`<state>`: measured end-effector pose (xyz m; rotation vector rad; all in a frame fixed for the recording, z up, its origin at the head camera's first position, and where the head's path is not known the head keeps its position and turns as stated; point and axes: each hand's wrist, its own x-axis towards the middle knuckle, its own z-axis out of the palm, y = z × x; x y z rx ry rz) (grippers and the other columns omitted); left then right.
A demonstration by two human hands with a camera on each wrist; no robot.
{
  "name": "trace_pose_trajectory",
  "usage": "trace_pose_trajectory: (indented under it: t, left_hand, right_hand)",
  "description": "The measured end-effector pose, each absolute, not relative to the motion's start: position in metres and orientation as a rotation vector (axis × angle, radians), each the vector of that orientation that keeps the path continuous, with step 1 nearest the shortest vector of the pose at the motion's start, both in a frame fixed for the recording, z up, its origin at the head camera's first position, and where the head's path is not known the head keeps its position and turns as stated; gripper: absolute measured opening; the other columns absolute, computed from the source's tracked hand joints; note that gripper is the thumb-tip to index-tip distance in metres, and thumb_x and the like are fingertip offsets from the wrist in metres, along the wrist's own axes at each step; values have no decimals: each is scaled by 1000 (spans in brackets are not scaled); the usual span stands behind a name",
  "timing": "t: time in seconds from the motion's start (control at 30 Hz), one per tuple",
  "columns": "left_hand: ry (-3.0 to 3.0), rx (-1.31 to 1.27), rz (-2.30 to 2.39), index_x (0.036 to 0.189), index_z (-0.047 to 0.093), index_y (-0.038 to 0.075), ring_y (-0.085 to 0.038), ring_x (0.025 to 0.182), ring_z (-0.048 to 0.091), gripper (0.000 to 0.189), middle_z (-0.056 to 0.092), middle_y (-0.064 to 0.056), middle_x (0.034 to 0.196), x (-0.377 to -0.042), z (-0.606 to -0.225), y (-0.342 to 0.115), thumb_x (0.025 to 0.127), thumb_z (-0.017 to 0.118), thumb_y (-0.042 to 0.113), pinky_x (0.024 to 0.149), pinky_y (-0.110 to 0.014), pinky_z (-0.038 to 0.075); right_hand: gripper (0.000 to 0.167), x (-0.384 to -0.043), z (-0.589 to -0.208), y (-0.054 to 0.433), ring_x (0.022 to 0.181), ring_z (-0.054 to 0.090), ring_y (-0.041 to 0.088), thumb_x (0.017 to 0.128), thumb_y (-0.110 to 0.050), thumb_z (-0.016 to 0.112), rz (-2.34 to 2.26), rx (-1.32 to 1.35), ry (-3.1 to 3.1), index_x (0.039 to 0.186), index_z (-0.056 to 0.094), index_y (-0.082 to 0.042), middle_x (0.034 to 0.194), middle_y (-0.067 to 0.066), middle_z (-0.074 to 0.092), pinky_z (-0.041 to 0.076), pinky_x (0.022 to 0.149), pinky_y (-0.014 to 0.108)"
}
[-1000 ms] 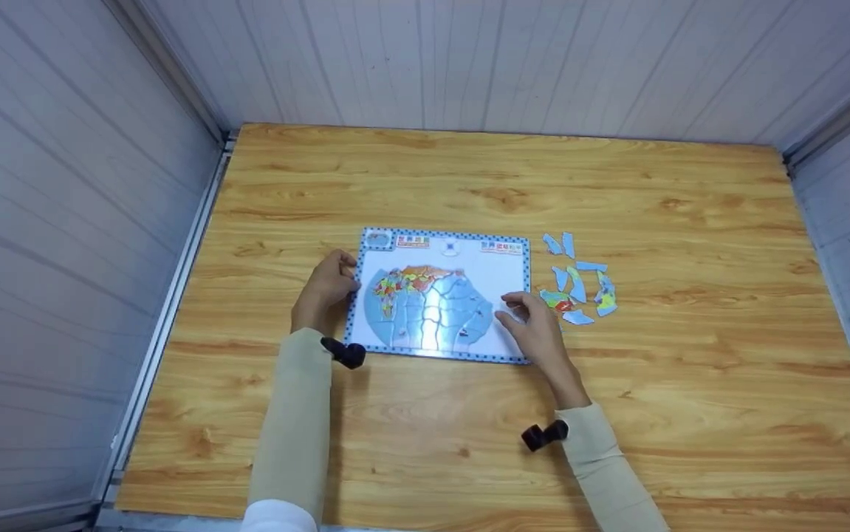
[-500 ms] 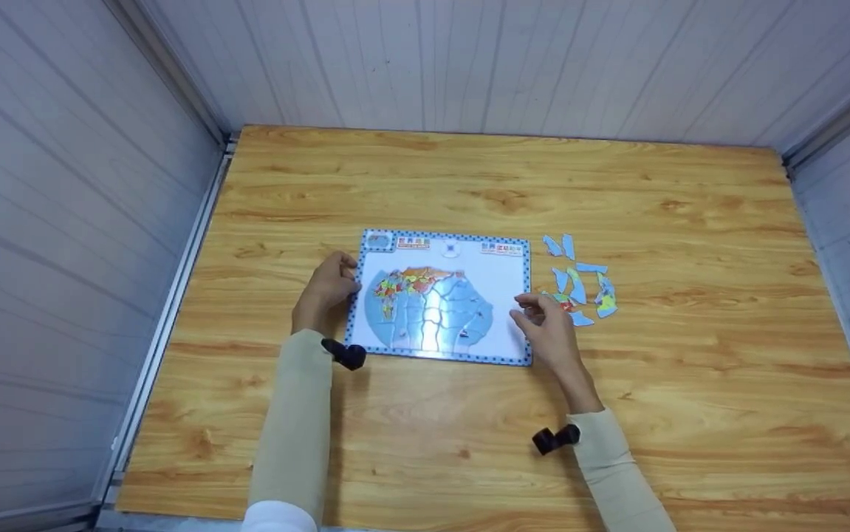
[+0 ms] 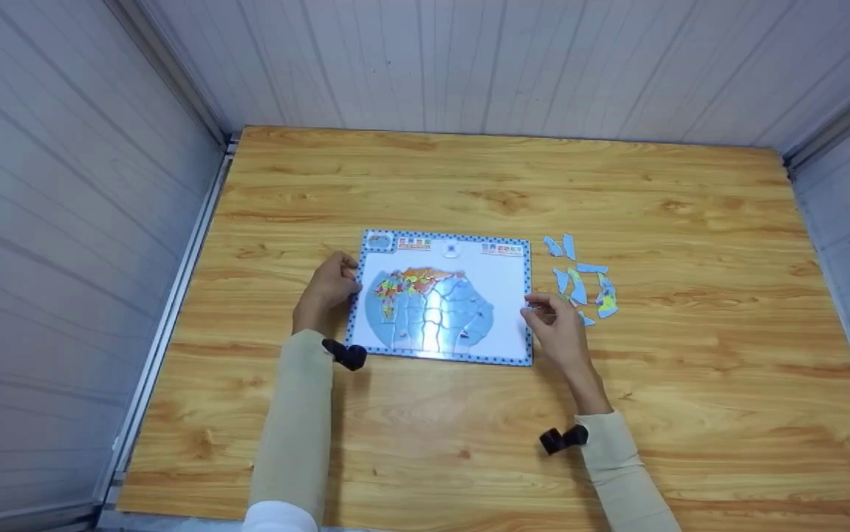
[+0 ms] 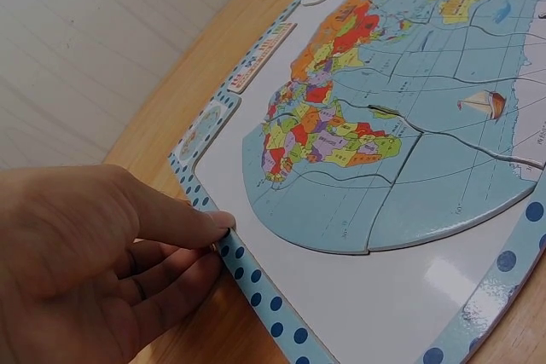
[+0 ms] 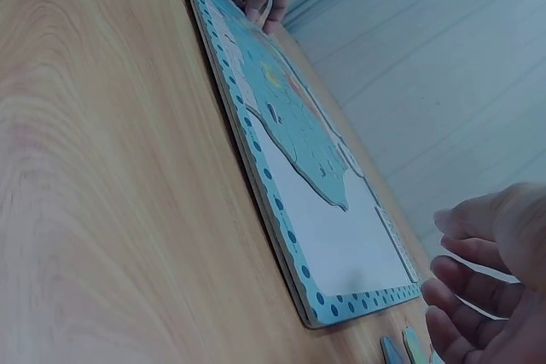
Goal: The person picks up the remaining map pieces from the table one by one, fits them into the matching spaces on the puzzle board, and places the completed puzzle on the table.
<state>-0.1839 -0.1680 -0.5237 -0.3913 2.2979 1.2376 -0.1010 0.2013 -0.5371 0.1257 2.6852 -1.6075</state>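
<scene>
A world map jigsaw board [image 3: 509, 277] with a blue dotted border lies flat on the table. Fitted map pieces [image 3: 461, 303] cover its left and middle; its right part shows bare white. My left hand [image 3: 330, 287] holds the board's left edge, thumb [image 4: 183, 219] on top of the border and the other fingers curled by the side. Over the right border hovers my right hand [image 3: 563, 332], its fingers loosely bent and nothing between them in the right wrist view. Loose puzzle pieces [image 3: 607, 295] lie just beyond that hand, some partly hidden by it.
The wooden table [image 3: 705, 332] stretches out around the board. Pale panel walls [image 3: 461, 66] stand at the back and both sides. A dark wrist camera [image 3: 563, 440] sits on each sleeve.
My right hand has moved right, from over the board's white part to its right border, covering more of the loose pieces. The left hand stays on the left edge.
</scene>
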Motion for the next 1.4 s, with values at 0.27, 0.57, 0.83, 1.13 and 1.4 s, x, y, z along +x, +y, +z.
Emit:
trace_pose_trajectory:
  t: [0.27,0.57,0.83,1.13,1.4]
  left_hand:
    - [2298,-395,1238,126,45,13,-21,92,49,36,48,-6,103,-184,-524,-168,92,54,5,78,-30,41]
    - [2328,-363,1252,127,44,9,-20,91,47,38,46,-6,101,-184,-525,-168,91,55,2,76,-29,40]
    - [2323,-370,1255,126,44,9,-20,89,47,37,45,-5,99,-184,-526,-167,91,55,2,74,-29,40]
    - [2309,-393,1252,125,45,11,-20,90,48,36,46,-5,101,-185,-526,-167,92,55,3,77,-30,41]
    - [2277,-425,1258,126,44,12,-21,90,49,36,47,-6,101,-185,-524,-166,93,54,3,76,-30,41]
  right_hand:
    - [26,-101,-536,206,91,58,20,90,-13,66,-1587,152,2711,114,65,-3,104,12,63,46,76,20]
    - [25,-99,-539,212,92,60,21,90,-14,66,-1602,162,2722,113,65,-3,106,12,65,47,77,20]
    - [27,-98,-539,219,92,60,21,89,-12,66,-1622,182,2718,113,65,-2,108,14,65,47,75,16]
    - [27,-97,-541,227,92,61,22,88,-12,67,-1573,199,2753,113,65,-2,106,15,66,46,76,19]
    - [27,-94,-541,234,94,59,21,90,-13,66,-1575,224,2751,115,63,-2,106,14,62,46,77,16]
